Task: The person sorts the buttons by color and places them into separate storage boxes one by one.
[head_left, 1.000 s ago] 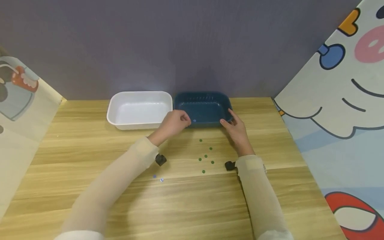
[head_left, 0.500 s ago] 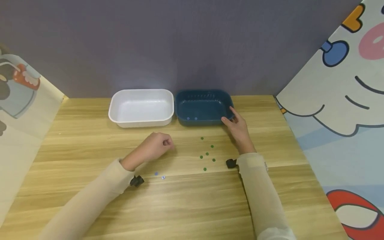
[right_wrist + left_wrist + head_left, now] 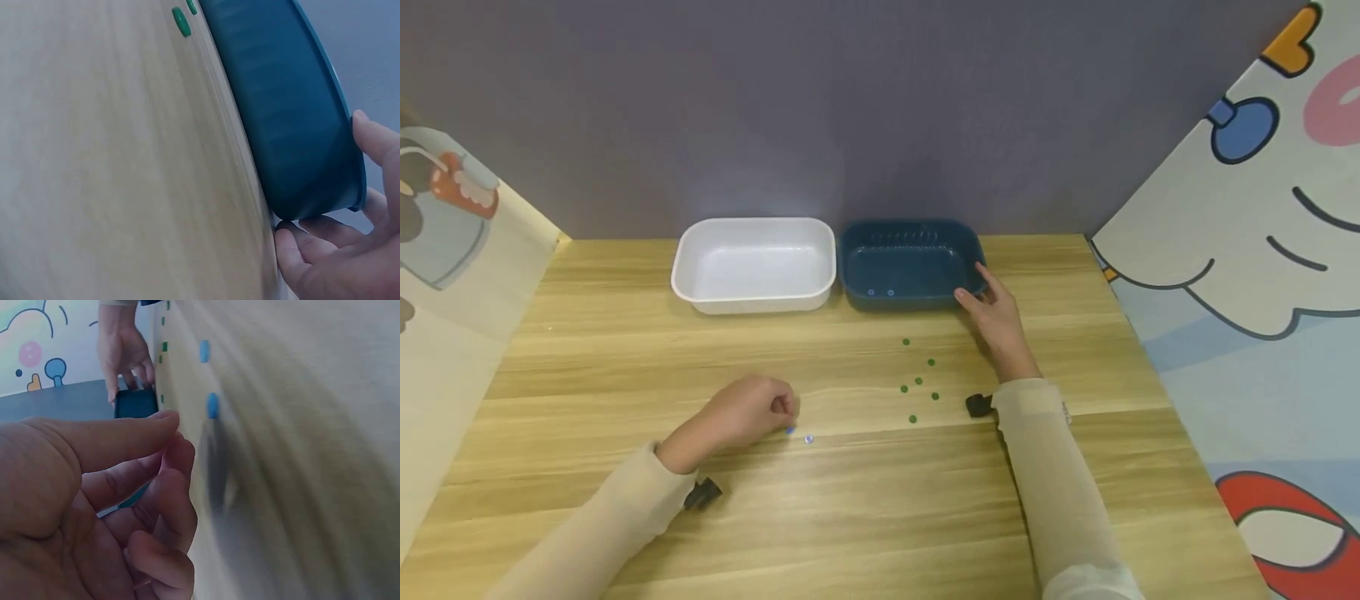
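Note:
My left hand (image 3: 752, 408) is low over the table, fingers curled, thumb and index tips close together with nothing between them. Right by its fingertips lies a small blue disc (image 3: 790, 431); another blue disc with a pale centre (image 3: 808, 439) is just to the right. In the left wrist view the nearer disc (image 3: 213, 405) shows apart from the thumb. My right hand (image 3: 996, 321) holds the near right corner of a dark teal plastic tray (image 3: 912, 304), thumb on the rim and fingers around the end (image 3: 312, 187). Two small blue discs (image 3: 891, 292) lie inside that tray.
A white tray (image 3: 754, 306) stands left of the teal one, both against the grey back panel (image 3: 850, 117). Several small green discs (image 3: 918, 381) are scattered on the wooden table (image 3: 850, 517) before the teal tray. Cartoon-printed walls (image 3: 1255, 250) flank the table.
My left hand has left the teal tray and moved down and left to the blue discs on the table. A second blue disc now shows in the tray. The right hand has stayed there.

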`<state>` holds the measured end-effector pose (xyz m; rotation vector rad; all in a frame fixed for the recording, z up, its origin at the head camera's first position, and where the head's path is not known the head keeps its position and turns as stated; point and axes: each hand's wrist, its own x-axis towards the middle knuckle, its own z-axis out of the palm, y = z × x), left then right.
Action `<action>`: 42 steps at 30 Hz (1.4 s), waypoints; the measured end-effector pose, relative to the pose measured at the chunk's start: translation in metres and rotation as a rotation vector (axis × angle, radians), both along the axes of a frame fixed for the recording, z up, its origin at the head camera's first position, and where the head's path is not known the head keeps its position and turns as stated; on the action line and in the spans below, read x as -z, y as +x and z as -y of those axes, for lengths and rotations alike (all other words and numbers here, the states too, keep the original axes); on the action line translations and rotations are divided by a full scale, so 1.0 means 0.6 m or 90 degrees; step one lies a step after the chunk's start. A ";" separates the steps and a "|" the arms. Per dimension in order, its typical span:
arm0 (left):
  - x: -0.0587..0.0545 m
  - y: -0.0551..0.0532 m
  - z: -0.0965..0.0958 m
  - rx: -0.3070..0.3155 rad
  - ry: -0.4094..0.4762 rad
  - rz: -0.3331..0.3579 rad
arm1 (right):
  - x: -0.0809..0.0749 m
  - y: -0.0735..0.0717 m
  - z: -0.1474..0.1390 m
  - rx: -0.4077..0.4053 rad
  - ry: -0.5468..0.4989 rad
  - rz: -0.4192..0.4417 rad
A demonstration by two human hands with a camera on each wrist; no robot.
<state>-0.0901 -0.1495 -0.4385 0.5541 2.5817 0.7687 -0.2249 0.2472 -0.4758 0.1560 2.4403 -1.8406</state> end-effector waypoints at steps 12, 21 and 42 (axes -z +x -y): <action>0.016 0.029 0.001 -0.040 -0.013 0.006 | -0.004 0.001 0.002 -0.002 -0.001 0.012; 0.021 0.035 -0.009 -0.037 -0.025 -0.021 | 0.001 0.001 0.001 -0.002 -0.015 0.005; 0.027 0.033 -0.011 -0.041 0.033 -0.031 | -0.004 0.003 0.003 0.004 -0.023 0.009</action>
